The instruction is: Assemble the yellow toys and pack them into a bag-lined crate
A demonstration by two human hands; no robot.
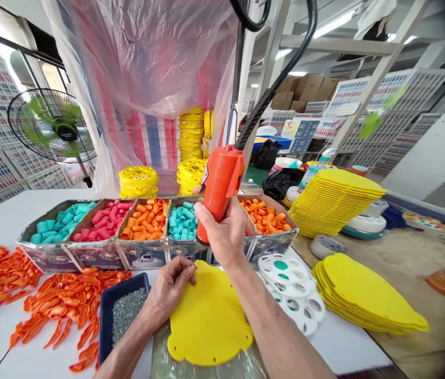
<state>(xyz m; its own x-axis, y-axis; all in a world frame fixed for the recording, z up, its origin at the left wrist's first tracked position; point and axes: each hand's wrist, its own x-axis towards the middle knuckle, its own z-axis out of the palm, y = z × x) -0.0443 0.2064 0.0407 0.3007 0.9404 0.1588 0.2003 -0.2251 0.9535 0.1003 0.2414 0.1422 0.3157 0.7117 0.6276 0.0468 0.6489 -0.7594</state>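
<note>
My right hand (pixel 228 231) is wrapped round an orange-red electric screwdriver (pixel 222 181), held upright with its black cable at the top. The screwdriver's tip points down at the far edge of a yellow plastic plate (pixel 210 321) with a scalloped outline and small holes. My left hand (pixel 172 289) rests at the plate's upper left edge, thumb and fingers pinched together near the tip. Whatever is between those fingers is too small to make out. Left of that hand stands a dark blue tray (pixel 105 316) of small metal screws (pixel 127 310).
Behind the plate runs a row of bins (pixel 143 255) with teal, pink and orange plastic pieces. Orange parts (pixel 60 305) lie in heaps at left. White perforated discs (pixel 301 295) and stacked yellow plates (pixel 368 289) are at right. A fan (pixel 64 131) stands behind the table.
</note>
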